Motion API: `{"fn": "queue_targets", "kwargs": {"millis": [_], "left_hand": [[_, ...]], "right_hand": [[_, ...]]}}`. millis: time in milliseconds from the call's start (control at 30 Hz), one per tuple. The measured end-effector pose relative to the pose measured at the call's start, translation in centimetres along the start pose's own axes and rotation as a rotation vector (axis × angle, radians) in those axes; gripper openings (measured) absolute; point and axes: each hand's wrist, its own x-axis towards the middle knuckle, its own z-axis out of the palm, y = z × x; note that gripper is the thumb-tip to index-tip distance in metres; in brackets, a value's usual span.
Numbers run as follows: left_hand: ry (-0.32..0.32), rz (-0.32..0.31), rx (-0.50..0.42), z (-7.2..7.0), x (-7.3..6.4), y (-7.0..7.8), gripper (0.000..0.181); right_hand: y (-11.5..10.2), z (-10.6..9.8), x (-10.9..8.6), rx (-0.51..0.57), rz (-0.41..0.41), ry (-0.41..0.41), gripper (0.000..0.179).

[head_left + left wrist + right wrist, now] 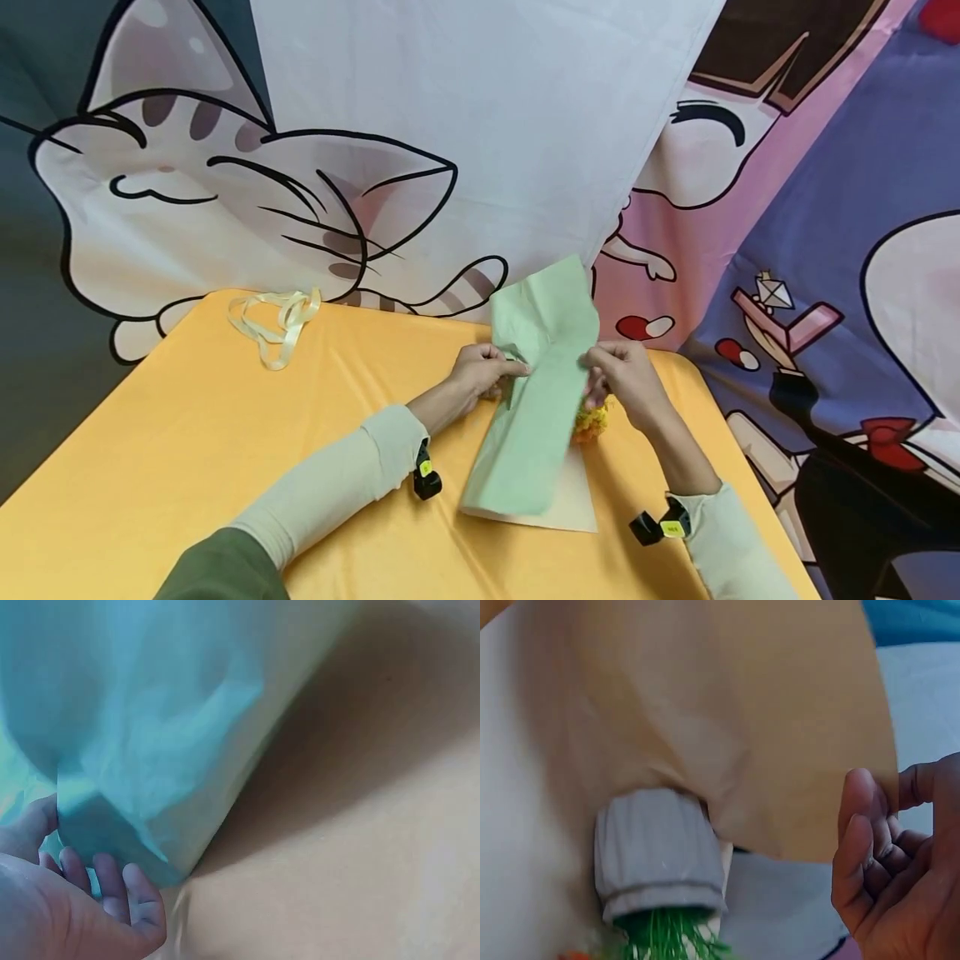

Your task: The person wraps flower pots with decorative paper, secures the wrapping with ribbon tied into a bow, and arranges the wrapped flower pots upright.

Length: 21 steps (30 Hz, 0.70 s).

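Note:
A crinkled sheet of light green wrapping paper [536, 400] stands up over the yellow table, tan on its other face in the right wrist view. My left hand [480, 372] pinches its left edge between thumb and fingers. On the opposite edge my right hand [626, 379] pinches the paper between thumb and forefinger. Behind the sheet, yellow-orange flowers [591, 423] peek out below my right hand. In the right wrist view a grey pot [658, 847] with green stems [671, 934] sits against the tan face [802, 735]. The paper hides most of the pot in the head view.
A pale yellow ribbon [279, 325] lies loosely tangled near the table's back left corner. The yellow tablecloth [360, 367] reaches back to a hanging cloth [465, 125] printed with cartoon figures. A pale paper flap [576, 500] spreads on the table below the green sheet.

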Motion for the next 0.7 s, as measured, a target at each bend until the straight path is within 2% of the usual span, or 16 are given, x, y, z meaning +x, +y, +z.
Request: {"fn": "queue_targets", "kwargs": {"millis": [133, 267, 500, 700], "left_hand": [[-0.018, -0.002, -0.019, 0.0, 0.1, 0.3, 0.044], [-0.015, -0.016, -0.017, -0.1, 0.1, 0.4, 0.042], [-0.029, -0.034, 0.009, -0.2, 0.0, 0.5, 0.04], [-0.021, -0.044, 0.027, -0.3, 0.0, 0.4, 0.04]], "right_hand": [[1.1, -1.6, 0.0, 0.01, 0.053, 0.056, 0.04], [2.6, -2.9, 0.0, 0.007, 0.128, 0.078, 0.039], [5.7, -4.2, -0.2, 0.002, 0.193, 0.072, 0.038], [7.7, -4.7, -0.4, -0.048, 0.234, 0.023, 0.04]]}}
